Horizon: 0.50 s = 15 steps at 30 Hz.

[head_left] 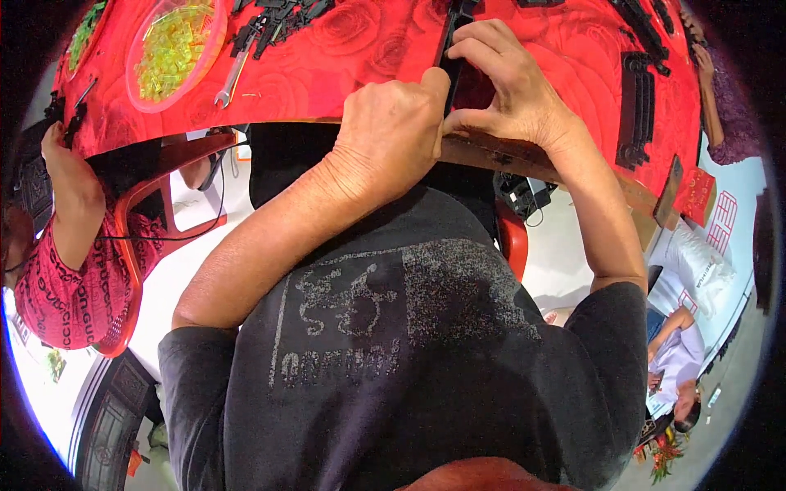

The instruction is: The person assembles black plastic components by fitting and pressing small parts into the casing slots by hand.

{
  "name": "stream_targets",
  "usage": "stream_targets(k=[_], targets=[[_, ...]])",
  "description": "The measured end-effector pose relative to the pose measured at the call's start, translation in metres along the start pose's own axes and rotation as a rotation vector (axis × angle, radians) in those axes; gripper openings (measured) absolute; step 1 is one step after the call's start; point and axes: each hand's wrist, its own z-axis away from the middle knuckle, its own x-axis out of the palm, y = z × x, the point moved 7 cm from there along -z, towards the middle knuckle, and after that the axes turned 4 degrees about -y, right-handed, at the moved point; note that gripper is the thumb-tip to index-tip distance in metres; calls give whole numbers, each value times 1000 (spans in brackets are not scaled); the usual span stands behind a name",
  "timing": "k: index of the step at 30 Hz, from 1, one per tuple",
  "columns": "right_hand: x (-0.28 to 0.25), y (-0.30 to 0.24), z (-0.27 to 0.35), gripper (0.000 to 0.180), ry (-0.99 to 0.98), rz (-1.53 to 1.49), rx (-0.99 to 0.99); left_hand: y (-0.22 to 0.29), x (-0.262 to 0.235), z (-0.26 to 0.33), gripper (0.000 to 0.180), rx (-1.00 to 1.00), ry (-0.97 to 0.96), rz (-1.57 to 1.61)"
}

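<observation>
At the near edge of the red table, a long narrow black strip [451, 75] points away from me, its near end between my hands. My left hand [391, 119] is closed at its left side, with the thumb up against the strip. What its curled fingers grip underneath is hidden. My right hand [516, 92] arches over from the right, with fingertips on the strip farther up and the thumb near its lower end. An open gap shows between that thumb and the fingers.
On the red patterned tablecloth [344, 41] stand a pink-rimmed bowl [133, 69] of yellow-green pieces, a wrench [232, 82] and small black parts [274, 23]. Black strips [636, 110] lie at the right. Other people [82, 270] sit left and right [729, 114]. A red chair [123, 229] stands left.
</observation>
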Motion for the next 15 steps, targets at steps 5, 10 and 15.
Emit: stream_targets(k=[5, 10, 15], targets=[[-1, -1, -2, 68, 8, -11, -14, 2, 1, -1, 14, -5, -22, -21], [0, -3, -3, 67, 0, -11, -5, 1, 5, 0, 14, -17, -34, -40], [12, 12, 8, 92, -91, -9, 57, -3, 0, -1, 15, 42, 42, 16]])
